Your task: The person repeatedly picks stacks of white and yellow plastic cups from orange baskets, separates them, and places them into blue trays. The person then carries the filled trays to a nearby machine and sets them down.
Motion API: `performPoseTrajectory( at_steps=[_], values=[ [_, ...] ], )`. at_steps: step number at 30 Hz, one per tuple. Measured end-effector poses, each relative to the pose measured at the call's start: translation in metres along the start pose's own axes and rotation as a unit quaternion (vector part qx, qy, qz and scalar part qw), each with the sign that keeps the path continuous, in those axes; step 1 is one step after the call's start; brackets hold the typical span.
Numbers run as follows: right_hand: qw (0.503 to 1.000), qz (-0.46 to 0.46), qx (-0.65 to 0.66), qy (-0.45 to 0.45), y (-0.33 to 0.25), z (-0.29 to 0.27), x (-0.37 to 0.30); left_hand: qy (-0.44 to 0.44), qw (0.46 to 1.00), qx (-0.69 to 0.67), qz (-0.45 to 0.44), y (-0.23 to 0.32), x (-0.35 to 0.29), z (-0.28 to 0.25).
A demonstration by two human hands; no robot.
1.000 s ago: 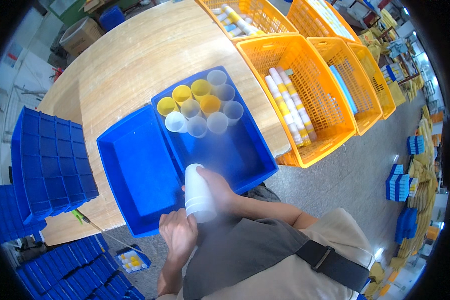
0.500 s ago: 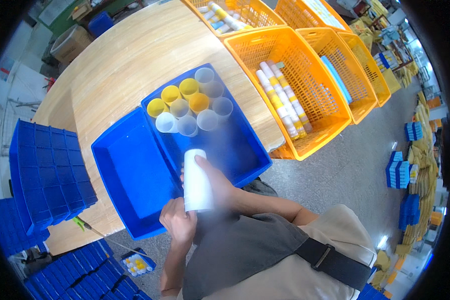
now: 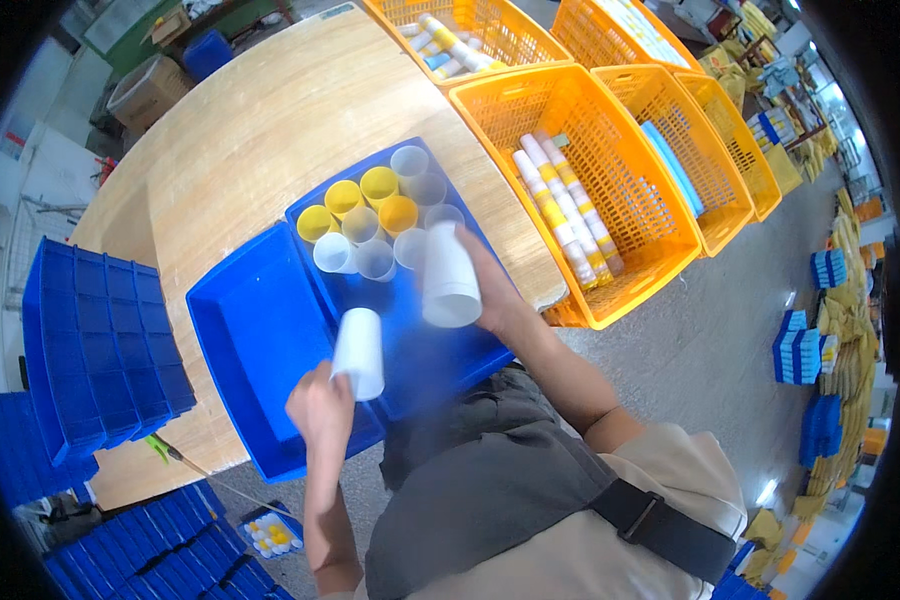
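My left hand point(image 3: 320, 405) is closed around the lower end of a white plastic cup point(image 3: 358, 350), held tilted over the inner edges of two blue trays. To its right, my right hand point(image 3: 490, 285) grips a wider-looking white stack of cups point(image 3: 450, 280) from the side, a little blurred. Under them lies the right blue tray point(image 3: 400, 345), its far part filled with several upright cups: yellow ones point(image 3: 379, 184) and clear or whitish ones point(image 3: 335, 253). The right-hand stack hides part of the nearest of these. The left blue tray point(image 3: 255, 330) beside it shows a bare bottom.
Both trays rest on a round-edged wooden table point(image 3: 260, 110). Orange crates point(image 3: 620, 285) with long cup stacks stand along its right side. At left rises a pile of blue trays point(image 3: 105, 350), with more blue trays point(image 3: 160, 545) below and a small cup-filled tray point(image 3: 273, 535).
My hands have moved apart. The white stack both were holding is now in two pieces: a cup in my left hand and the rest in my right, which moved up and right.
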State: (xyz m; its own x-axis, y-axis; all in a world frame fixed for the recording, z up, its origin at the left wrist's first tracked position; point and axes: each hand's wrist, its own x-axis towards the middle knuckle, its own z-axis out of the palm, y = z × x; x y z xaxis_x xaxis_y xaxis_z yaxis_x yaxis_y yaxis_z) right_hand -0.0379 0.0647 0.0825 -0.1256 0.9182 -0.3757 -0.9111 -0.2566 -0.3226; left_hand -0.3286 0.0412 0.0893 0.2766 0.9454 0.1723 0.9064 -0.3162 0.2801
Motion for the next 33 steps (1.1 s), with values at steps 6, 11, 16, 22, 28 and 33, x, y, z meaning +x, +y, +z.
performPoseTrajectory(
  at_steps=[6, 11, 16, 22, 28, 33],
  values=[
    [0.993, 0.065, 0.027, 0.089, 0.035, -0.036, -0.006, -0.145, 0.980, 0.103, -0.092, 0.025, 0.082, 0.034],
    [0.993, -0.010, 0.004, 0.116, 0.035, -0.028, -0.014, -0.085, 0.969, -0.208, 0.106, 0.067, 0.055, -0.013],
    [0.989, -0.010, -0.020, 0.145, 0.048, -0.006, -0.026, 0.012, 0.981, -0.063, 0.185, 0.101, 0.036, -0.008],
    [0.984, -0.006, -0.041, 0.172, 0.057, 0.003, -0.042, -0.006, 0.980, -0.067, 0.189, 0.094, 0.025, -0.004],
    [0.977, -0.134, -0.130, 0.106, 0.013, 0.041, -0.049, 0.036, 0.952, -0.126, 0.276, 0.101, -0.015, -0.076],
    [0.948, -0.308, -0.067, 0.040, -0.109, 0.017, -0.053, -0.059, 0.972, -0.110, 0.199, 0.064, -0.005, -0.059]
  ],
)
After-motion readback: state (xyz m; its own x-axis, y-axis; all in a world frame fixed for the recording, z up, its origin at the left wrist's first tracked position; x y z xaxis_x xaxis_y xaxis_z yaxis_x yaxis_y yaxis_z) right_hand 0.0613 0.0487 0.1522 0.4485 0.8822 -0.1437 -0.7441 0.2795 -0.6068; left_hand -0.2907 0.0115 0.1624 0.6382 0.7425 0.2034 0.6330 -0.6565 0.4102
